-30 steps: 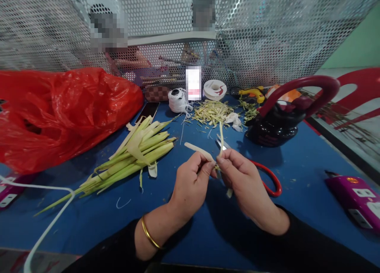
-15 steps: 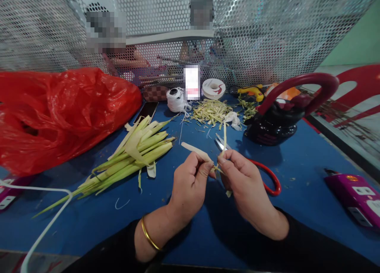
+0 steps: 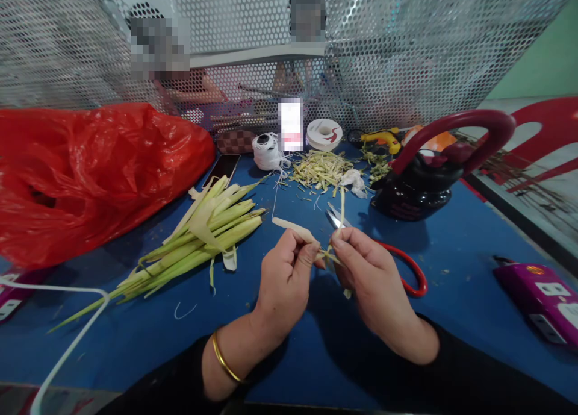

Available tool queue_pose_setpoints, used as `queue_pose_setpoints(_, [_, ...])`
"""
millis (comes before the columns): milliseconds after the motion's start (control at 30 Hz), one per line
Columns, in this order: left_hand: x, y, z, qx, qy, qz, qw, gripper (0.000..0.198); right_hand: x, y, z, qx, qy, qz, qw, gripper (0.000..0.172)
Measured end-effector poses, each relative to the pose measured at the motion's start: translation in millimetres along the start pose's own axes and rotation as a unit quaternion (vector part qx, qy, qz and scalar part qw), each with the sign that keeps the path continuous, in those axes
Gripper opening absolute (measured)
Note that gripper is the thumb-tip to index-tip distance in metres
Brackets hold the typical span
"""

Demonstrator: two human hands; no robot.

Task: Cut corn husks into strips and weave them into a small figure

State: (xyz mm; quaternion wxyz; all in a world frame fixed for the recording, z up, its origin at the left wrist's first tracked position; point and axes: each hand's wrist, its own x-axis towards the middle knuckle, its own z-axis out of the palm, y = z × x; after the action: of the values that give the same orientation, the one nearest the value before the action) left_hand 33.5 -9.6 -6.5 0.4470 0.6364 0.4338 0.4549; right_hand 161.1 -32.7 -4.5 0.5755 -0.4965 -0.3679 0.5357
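Over the blue table, my left hand [image 3: 286,282] is closed, pinching a flat pale strip of leaf [image 3: 293,227] between thumb and forefinger. My right hand [image 3: 370,282] pinches a thin pale yellow stalk [image 3: 342,207] that stands upright out of its fingers. Between the fingertips, thin strands cross, and I cannot make out how they join. Under and beyond my right hand lie scissors with red handles [image 3: 418,279], partly covered by it. To the left of my hands rests a bundle of green, husk-like leaves [image 3: 203,240].
A red plastic bag [image 3: 103,180] fills the back left. Behind my hands are a ball of white string [image 3: 266,152], a white spool [image 3: 324,135] and a heap of plant trimmings [image 3: 320,169]. To the right stand a black pot with a maroon handle [image 3: 413,192] and a purple power strip [image 3: 539,300].
My left hand has shifted slightly left with the strip of leaf, widening the gap between the hands. My right hand has hardly moved.
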Motion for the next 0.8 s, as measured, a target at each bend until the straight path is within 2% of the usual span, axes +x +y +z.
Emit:
queue_pose_setpoints(100, [1.7, 1.2, -0.2, -0.015, 0.000, -0.006, 1.000, 0.013, 1.0, -0.5, -0.1, 0.001, -0.031, 0.001, 1.000, 0.024])
queue_pose_setpoints(333, [3.7, 5.2, 1.4, -0.082, -0.026, -0.011, 0.996, 0.014, 0.0, -2.0, 0.3, -0.008, -0.012, -0.037, 0.999, 0.021])
queue_pose_setpoints(800, [1.3, 2.3, 1.9, -0.018, -0.022, 0.000, 1.000, 0.013, -3.4, 3.3, 2.2, 0.033, 0.010, -0.033, 0.999, 0.022])
